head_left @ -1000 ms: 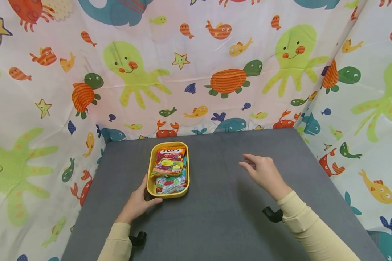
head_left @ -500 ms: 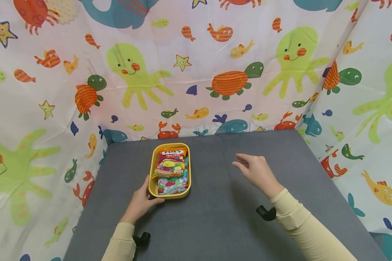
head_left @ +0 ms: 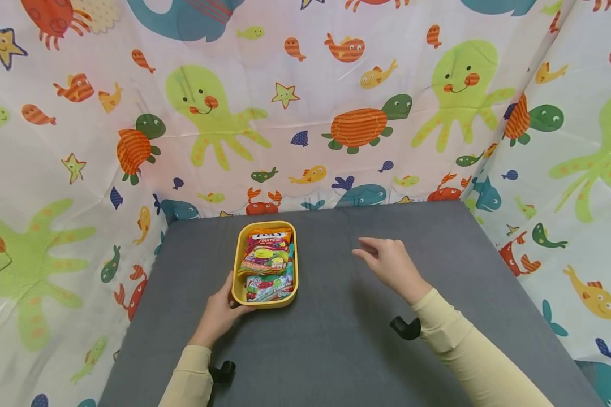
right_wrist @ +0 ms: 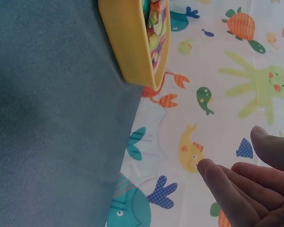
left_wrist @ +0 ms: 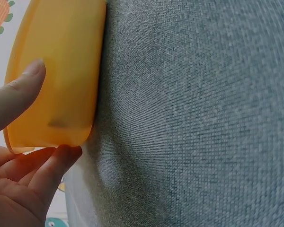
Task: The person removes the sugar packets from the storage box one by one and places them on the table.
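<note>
A yellow plastic box (head_left: pixel 272 304) stands on the grey cloth left of the middle. Inside it lies an orange and purple Fox's Fruits candy bag (head_left: pixel 265 253), partly covering a teal candy bag (head_left: pixel 271 288). At the box's near left corner, my left hand (head_left: pixel 216 317) holds it with the thumb on one wall and the fingers round the other; the left wrist view shows the thumb (left_wrist: pixel 27 87) flat on the yellow side. My right hand (head_left: pixel 389 264) hovers over the cloth to the right of the box, fingers bent loosely, thumb apart, holding nothing.
Grey cloth (head_left: pixel 326 339) covers the tabletop. A white curtain (head_left: pixel 305 85) printed with sea animals hangs along the back and both sides. A black wrist mount (head_left: pixel 405 328) sits under the right sleeve, another mount (head_left: pixel 223 372) beside the left one.
My right hand has drifted left, toward the box, its fingers still loosely bent. The left hand keeps its hold at the box's corner, and the box stays in place.
</note>
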Available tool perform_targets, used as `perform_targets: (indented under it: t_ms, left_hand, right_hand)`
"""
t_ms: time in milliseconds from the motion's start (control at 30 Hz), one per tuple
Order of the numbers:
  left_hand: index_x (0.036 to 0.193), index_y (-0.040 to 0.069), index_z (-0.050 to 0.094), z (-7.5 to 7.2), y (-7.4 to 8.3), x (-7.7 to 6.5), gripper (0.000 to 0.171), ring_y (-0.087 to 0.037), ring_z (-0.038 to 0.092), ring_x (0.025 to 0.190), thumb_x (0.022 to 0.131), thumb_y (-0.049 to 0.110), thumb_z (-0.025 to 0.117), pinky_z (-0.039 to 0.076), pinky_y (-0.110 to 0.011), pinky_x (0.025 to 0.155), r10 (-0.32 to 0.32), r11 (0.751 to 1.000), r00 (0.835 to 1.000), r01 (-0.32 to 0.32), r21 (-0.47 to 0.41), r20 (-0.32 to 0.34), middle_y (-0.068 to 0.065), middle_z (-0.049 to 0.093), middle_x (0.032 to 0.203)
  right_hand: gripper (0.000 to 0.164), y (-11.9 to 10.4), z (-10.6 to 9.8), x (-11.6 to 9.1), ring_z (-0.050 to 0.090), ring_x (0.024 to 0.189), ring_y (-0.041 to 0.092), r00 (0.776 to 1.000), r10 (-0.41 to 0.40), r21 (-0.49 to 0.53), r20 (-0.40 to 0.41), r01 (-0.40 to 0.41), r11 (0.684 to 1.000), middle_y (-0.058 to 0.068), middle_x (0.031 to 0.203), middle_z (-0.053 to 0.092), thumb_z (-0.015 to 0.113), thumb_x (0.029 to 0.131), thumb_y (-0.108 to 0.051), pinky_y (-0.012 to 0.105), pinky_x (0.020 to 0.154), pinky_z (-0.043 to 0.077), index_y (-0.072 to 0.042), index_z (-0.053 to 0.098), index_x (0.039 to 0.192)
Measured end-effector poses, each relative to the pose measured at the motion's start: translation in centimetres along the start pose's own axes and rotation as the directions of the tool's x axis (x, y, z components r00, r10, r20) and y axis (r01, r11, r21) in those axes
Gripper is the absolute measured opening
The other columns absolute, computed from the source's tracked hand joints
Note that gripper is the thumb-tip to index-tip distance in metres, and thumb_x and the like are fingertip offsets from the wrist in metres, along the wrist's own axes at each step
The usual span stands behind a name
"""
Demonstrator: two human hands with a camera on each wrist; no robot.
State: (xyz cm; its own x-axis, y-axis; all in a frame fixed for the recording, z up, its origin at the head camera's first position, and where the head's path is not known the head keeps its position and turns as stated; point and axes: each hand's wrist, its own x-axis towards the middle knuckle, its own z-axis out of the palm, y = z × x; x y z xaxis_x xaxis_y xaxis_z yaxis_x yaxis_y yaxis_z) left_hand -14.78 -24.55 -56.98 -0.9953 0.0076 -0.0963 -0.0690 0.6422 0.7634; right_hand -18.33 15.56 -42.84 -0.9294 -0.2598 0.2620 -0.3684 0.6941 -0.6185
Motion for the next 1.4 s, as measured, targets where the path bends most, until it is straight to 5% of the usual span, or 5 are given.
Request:
perform_targets:
  t_ms: [400, 667, 1400]
  left_hand:
    - [0.153, 0.035, 0.005, 0.1, 0.2, 0.2, 0.106, -0.026, 0.047, 0.131, 0.075, 0.040, 0.077, 0.045, -0.044, 0.102, 0.007, 1.000, 1.000, -0.007, -0.008, 0.000, -0.004, 0.033, 0.154]
    - [0.154, 0.025, 0.007, 0.6, -0.4, -0.6, 0.107, -0.027, 0.047, 0.131, 0.075, 0.039, 0.078, 0.045, -0.044, 0.102, 0.014, 1.000, 1.000, -0.014, -0.002, 0.002, -0.007, 0.034, 0.153]
    - [0.154, 0.027, 0.007, 0.2, 0.0, -0.2, 0.107, -0.028, 0.048, 0.130, 0.075, 0.036, 0.078, 0.046, -0.044, 0.101, 0.028, 0.999, 1.000, -0.028, -0.026, -0.007, -0.009, 0.034, 0.153]
  right_hand:
    - [0.043, -1.3, 1.2, 1.0, 0.070, 0.093, 0.021, 0.999, 0.027, 0.030, 0.021, -0.028, 0.999, 0.011, 0.112, 0.070, 0.068, 0.087, -0.034, 0.038, 0.078, 0.059, -0.005, 0.067, 0.119]
    - [0.044, -1.8, 2.4, 1.0, 0.071, 0.092, 0.019, 0.999, 0.014, 0.024, 0.031, -0.015, 1.000, 0.010, 0.112, 0.070, 0.067, 0.087, -0.035, 0.036, 0.079, 0.059, -0.005, 0.067, 0.119]
    - [0.045, -4.4, 5.4, 2.9, 0.070, 0.092, 0.018, 0.996, 0.063, 0.050, 0.060, -0.066, 0.997, 0.011, 0.112, 0.070, 0.067, 0.087, -0.039, 0.035, 0.078, 0.060, -0.005, 0.068, 0.116]
